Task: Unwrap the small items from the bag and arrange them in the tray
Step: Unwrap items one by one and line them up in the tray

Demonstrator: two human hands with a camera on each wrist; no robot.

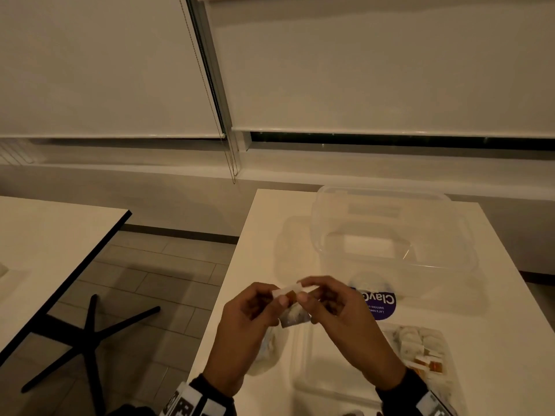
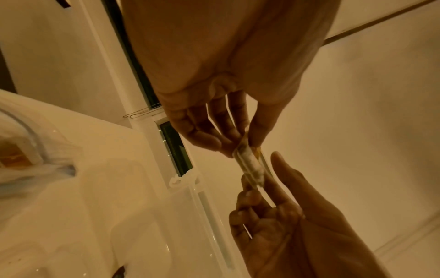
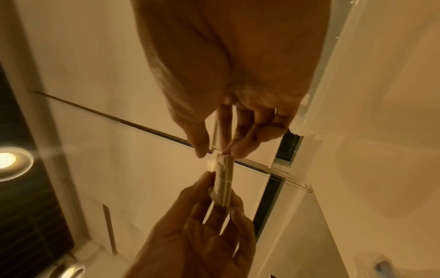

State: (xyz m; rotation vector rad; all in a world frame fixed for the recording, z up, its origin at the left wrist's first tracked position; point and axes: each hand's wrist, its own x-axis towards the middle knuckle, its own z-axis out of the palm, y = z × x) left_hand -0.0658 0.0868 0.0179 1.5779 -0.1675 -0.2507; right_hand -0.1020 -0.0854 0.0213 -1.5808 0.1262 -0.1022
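Both hands' grip [image 1: 289,297] pinching wrapped item [image 1: 295,316]

Left hand [image 1: 252,307] at 9 o'clock and right hand [image 1: 333,304] at 3 o'clock meet fingertip to fingertip, each pinching with curled fingers.

Your two hands pinch one small wrapped item between them.
Your right hand [image 3: 228,112] pinches the top of the wrapped item [image 3: 222,180] from above; your left hand [image 3: 202,231] grips its lower end, a ceiling light [image 3: 7,161] glowing at left.
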